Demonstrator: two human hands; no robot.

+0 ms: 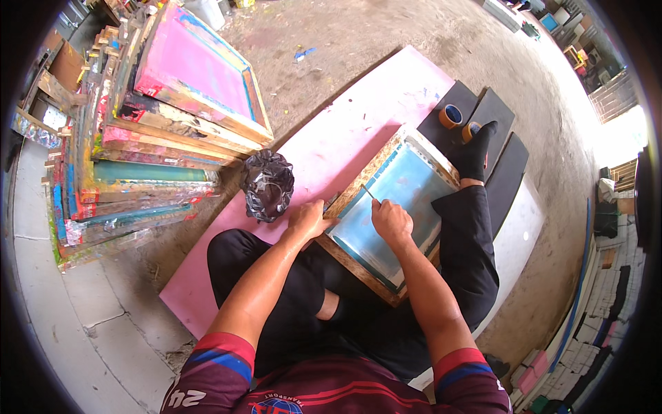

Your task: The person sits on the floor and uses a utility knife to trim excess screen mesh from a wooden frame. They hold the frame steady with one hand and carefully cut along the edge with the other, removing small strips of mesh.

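Observation:
A wooden-framed printing screen [407,186] with pale blue mesh lies tilted across my lap, its inner edges lined with darker blue. My left hand [308,221] is closed on the frame's left side, thumb over the wood. Above the mesh, my right hand [392,219] forms a fist around a thin, slender tool [368,192], whose tip points at the frame's upper left inner edge. What kind of tool it is cannot be made out. A crumpled black plastic bag [267,186] sits just beyond my left hand.
Under me is a pink board [207,276] on a dusty floor. Dark panels [507,114] lie beyond my foot, with two tape rolls [450,116] on them. A tall stack of paint-stained screens [200,69] stands at the left. Piled blocks [586,359] line the right.

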